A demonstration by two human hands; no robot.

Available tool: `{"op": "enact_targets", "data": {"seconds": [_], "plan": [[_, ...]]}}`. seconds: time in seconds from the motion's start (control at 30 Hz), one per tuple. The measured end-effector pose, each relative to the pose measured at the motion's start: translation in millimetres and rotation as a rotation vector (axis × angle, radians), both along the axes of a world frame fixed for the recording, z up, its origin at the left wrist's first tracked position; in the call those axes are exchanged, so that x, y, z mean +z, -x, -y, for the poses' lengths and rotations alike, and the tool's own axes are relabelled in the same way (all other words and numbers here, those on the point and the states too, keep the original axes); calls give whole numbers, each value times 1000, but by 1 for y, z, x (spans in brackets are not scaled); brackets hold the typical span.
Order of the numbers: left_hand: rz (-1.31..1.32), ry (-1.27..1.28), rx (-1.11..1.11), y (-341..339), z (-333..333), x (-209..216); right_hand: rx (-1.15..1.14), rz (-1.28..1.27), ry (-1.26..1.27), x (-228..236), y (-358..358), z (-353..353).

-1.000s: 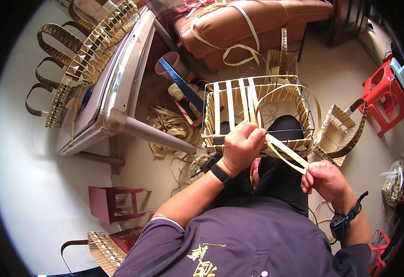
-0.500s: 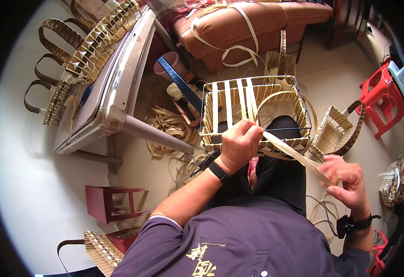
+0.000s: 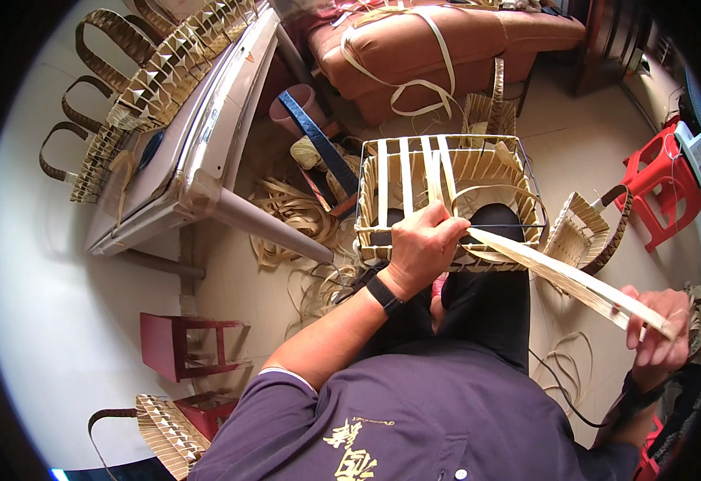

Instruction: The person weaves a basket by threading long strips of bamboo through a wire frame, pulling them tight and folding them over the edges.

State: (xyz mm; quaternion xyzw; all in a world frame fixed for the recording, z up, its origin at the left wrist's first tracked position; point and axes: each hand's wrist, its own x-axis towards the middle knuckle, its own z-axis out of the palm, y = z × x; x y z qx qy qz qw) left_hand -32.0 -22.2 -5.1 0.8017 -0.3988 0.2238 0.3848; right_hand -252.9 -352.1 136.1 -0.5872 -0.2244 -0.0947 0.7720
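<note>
A rectangular basket frame [image 3: 536, 215] of dark wire, its sides wrapped in pale flat strips, rests on my knees. Several parallel strips [image 3: 406, 172] cross its left part from far to near edge. My left hand [image 3: 429, 242] pinches at the near edge of the frame, its fingertips closed on a long pale strip [image 3: 559, 268]. That strip runs out taut to the lower right, looking doubled along its length. Far from the frame, my right hand [image 3: 660, 327] has its slightly blurred fingers closed on the outer part of the strip. Another strip curves inside the frame's right half.
A small handled basket [image 3: 579, 232] stands right of the frame, with a red stool [image 3: 664, 188] beyond. Loose strips [image 3: 286, 224] lie heaped on the floor at left, near a blue-handled carrier [image 3: 318, 144]. A table [image 3: 198, 160] with handled baskets stands left; a brown sofa [image 3: 446, 56] lies ahead.
My right hand has moved outward to the right and slightly down, drawing the strip out longer and straighter. My left hand stays pinched at the frame's near edge.
</note>
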Motion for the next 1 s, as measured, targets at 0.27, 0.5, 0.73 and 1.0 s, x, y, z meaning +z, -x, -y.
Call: {"op": "enact_targets", "data": {"seconds": [0.27, 0.5, 0.73, 1.0], "plan": [[-56, 14, 15, 0, 3, 4, 1086, -390, 275, 11, 29, 120], [-57, 9, 22, -2, -2, -1, 869, -510, 370, -20, 59, 194], [-89, 19, -14, -3, -2, -5, 434, -431, 380, -44, -51, 23], [-1, 10, -10, -7, -1, -6, -498, -78, 1094, -64, -168, -105]]}}
